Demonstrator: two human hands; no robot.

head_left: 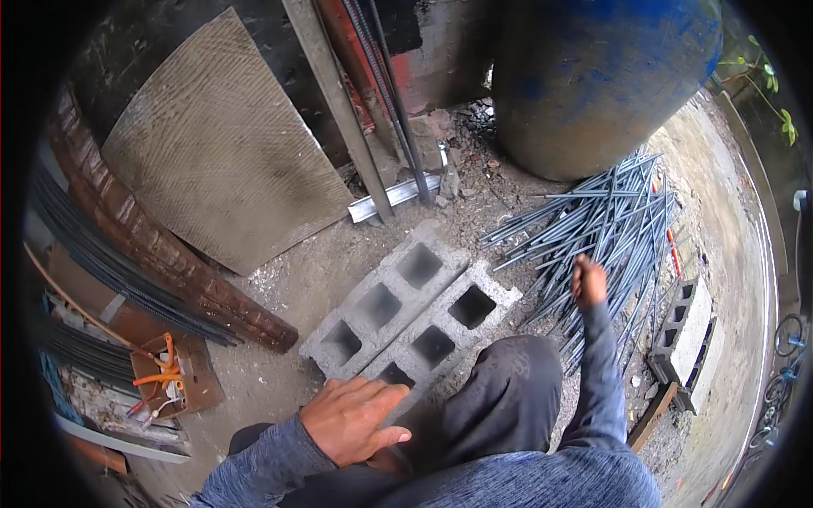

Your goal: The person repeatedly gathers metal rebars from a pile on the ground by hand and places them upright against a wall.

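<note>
Blue-grey metal rods (593, 224) lie in a loose, crisscrossed heap around my right hand (589, 282), its fingers curled in; whether they grip a rod, I cannot tell. Nearer and left, my left hand (356, 423) is open, thumb apart, by the near end of two hollow concrete blocks (398, 292). Beneath spreads rough, dusty ground (279, 296). Beyond the rods stands a blue-stained barrel (593, 93); far left, a ridged panel (229, 161) leans.
</note>
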